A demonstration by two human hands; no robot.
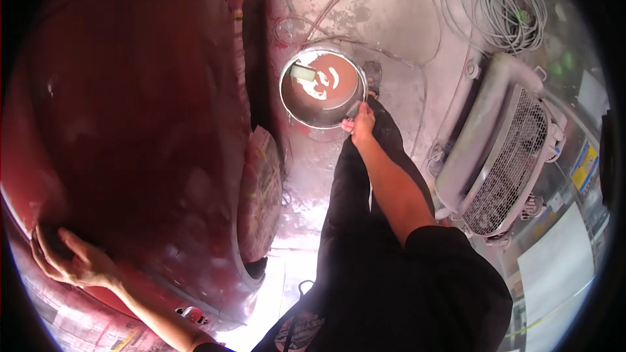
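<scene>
My right hand [362, 124] grips the near right rim of a round metal bucket [313, 117]. Reddish-brown liquid with bright reflections fills part of the bucket, and a pale rectangular block [303, 72] sits at its far left side. On the left stands a dark red car body [143, 111], its surface dull in places. My left hand [81, 261] rests on this body near its edge, fingers spread with the thumb apart. The shadowed area beneath its fingers is too dark to make out.
A wheel [262, 195] under a stained cover sits at the car's side. Thin hoses [352, 39] trail over the blotchy floor beyond the bucket. A coil of grey hose [512, 10] lies at the far right. Nearer is a dusty bumper with a mesh grille [505, 163], beside white sheets [561, 267].
</scene>
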